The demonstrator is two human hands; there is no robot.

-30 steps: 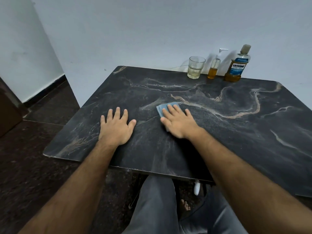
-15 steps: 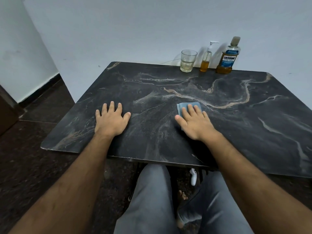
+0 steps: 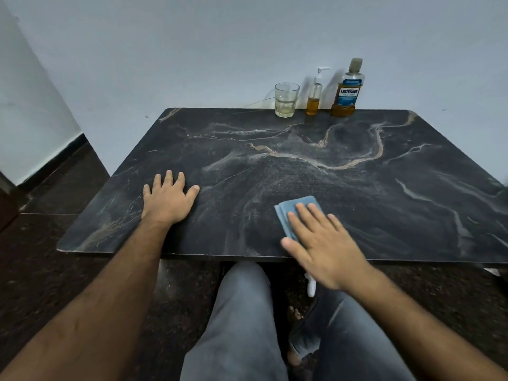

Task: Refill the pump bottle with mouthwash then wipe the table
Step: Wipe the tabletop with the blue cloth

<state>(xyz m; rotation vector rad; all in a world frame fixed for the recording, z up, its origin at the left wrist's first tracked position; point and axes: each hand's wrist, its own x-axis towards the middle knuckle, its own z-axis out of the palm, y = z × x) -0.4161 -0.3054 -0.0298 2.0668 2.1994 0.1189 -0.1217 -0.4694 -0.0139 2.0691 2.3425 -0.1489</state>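
My right hand (image 3: 321, 243) lies flat on a folded blue cloth (image 3: 288, 213) near the front edge of the dark marble table (image 3: 302, 166), pressing it to the surface; most of the cloth is hidden under my palm. My left hand (image 3: 167, 199) rests flat with fingers spread on the table's front left, holding nothing. At the back edge by the wall stand a clear pump bottle (image 3: 314, 99) with amber liquid in its lower part and a capped Listerine mouthwash bottle (image 3: 347, 90).
A drinking glass (image 3: 286, 100) with a little pale liquid stands left of the pump bottle. My legs in grey trousers (image 3: 242, 320) are under the table's front edge. Dark floor lies to the left, a white wall behind.
My right hand has slid the blue cloth to the right and toward the front edge. The left hand has stayed flat on the table.
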